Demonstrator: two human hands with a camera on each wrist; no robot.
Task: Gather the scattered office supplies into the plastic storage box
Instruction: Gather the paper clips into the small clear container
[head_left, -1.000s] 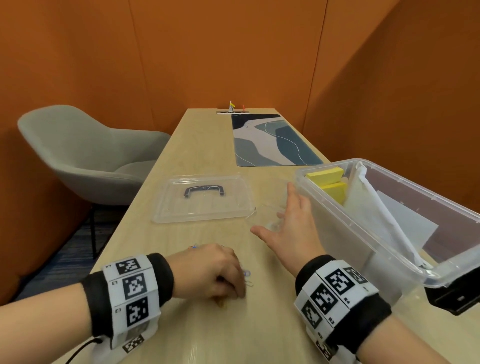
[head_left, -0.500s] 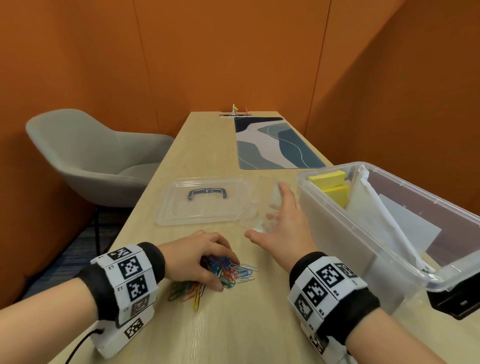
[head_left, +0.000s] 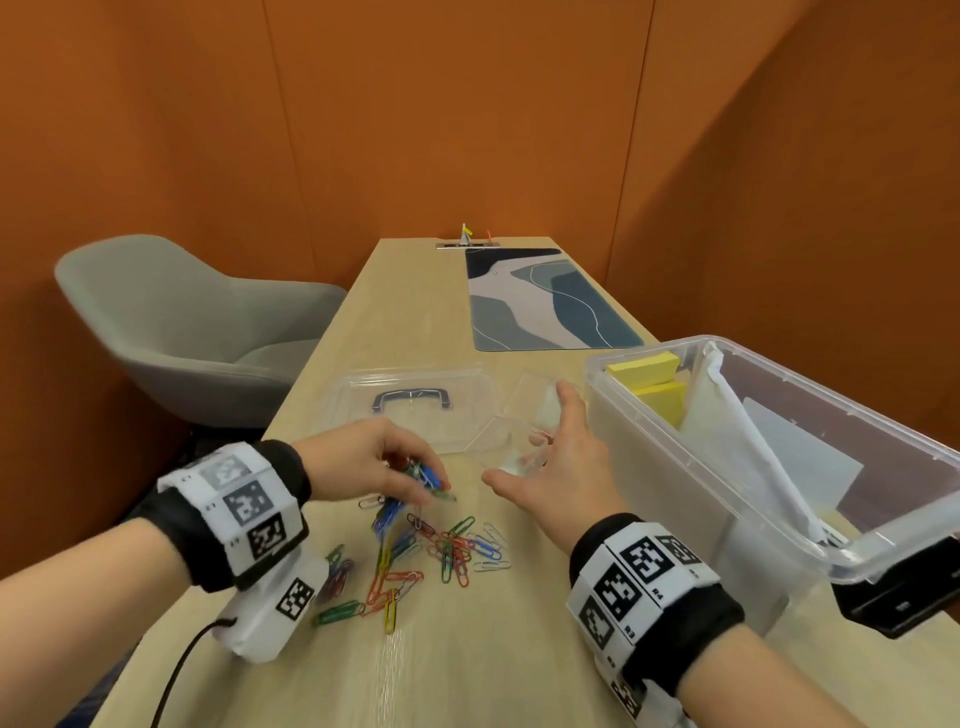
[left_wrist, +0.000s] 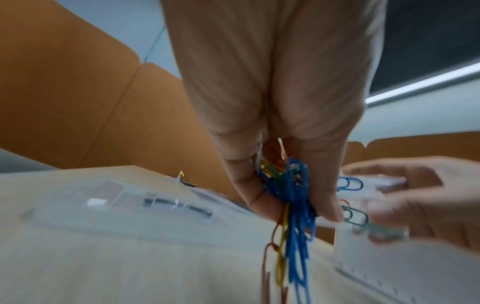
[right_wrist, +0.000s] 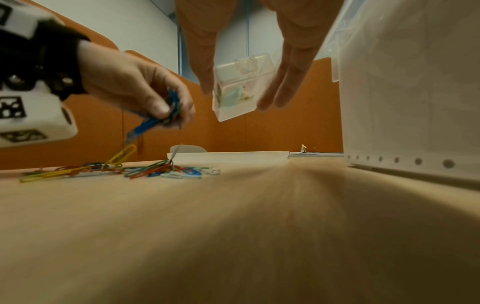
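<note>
Several coloured paper clips (head_left: 441, 556) lie scattered on the wooden table. My left hand (head_left: 421, 483) hovers above them and pinches a tangled bunch of clips (left_wrist: 293, 197), from which some dangle in a chain. My right hand (head_left: 524, 434) holds a small clear case (right_wrist: 241, 86) between thumb and fingers, lifted off the table just right of the left hand. The case's flap (head_left: 530, 395) stands open. The big clear plastic storage box (head_left: 670, 447) stands at the right, holding yellow sticky-note pads (head_left: 644, 364) and white papers (head_left: 737, 415).
The box's clear lid (head_left: 410, 405) with a dark handle lies flat beyond the hands. A patterned desk mat (head_left: 540, 301) covers the far right of the table. A grey chair (head_left: 171, 322) stands to the left. Orange walls enclose the table.
My left hand has risen off the table with a bunch of clips, uncovering the pile. My right hand has taken up the small clear case and lifted it.
</note>
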